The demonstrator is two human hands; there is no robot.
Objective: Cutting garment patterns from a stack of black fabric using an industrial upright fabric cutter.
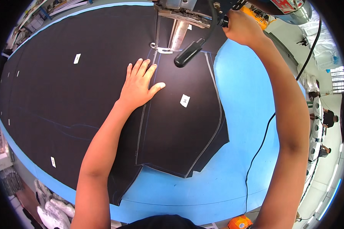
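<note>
My right hand point(242, 28) grips a dark handle point(226, 21) on an upright cloth-cutting machine point(179, 11) at the top of the head view. Its narrow blade column point(156, 32) stands in the dark fabric point(53, 87) by a chalk line. A black oblong attachment point(187, 53) hangs from the machine over the cloth. My left hand point(141, 82) lies flat with fingers spread, just below and left of the blade, on a panel outlined in white and blue lines. That panel carries a small white label point(184, 100); more labels are scattered on the fabric.
The fabric lies on a blue table point(248, 95); a black cable point(267, 129) runs across it at the right. An orange object point(239, 222) is below the front edge, wrapped bundles point(51, 210) at lower left. Two people point(328, 118) point(325, 150) work at a far-right line of tables.
</note>
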